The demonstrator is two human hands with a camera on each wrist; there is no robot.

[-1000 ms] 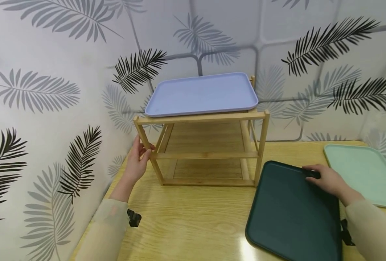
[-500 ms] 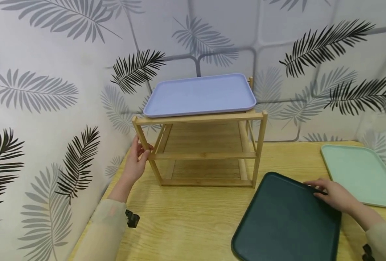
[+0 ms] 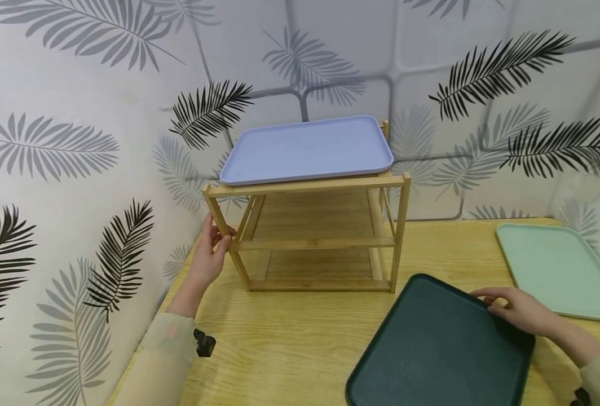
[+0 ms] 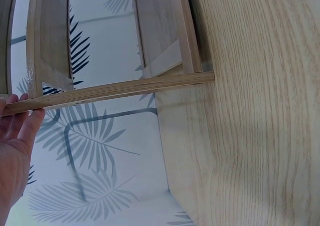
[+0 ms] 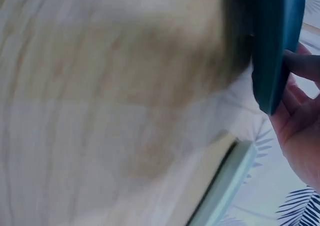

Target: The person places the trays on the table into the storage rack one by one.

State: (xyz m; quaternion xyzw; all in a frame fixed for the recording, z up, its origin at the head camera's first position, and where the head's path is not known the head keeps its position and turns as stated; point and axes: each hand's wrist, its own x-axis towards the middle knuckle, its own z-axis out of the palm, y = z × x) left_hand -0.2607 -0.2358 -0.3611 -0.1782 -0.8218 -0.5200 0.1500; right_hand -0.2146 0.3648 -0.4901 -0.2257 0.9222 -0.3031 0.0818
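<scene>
A wooden shelf rack (image 3: 312, 243) with several tiers stands against the back wall. My left hand (image 3: 210, 256) holds its front left leg, thumb on one side and fingers on the other; in the left wrist view that leg (image 4: 110, 90) lies between them. On the rack's top tier rests a lilac tray (image 3: 307, 149). My right hand (image 3: 520, 310) pinches the far edge of a dark green tray (image 3: 447, 349) near its right corner. In the right wrist view the thumb presses one face of the dark green tray (image 5: 274, 51), with fingers behind it.
A mint green tray (image 3: 559, 270) lies on the wooden table (image 3: 274, 344) at the right. Walls with a leaf pattern (image 3: 76, 197) close off the left side and back. The rack's two lower tiers show bare slatted boards.
The dark green tray has shifted left and toward me and turned somewhat, with my right hand on its edge. My left hand keeps its hold on the rack leg.
</scene>
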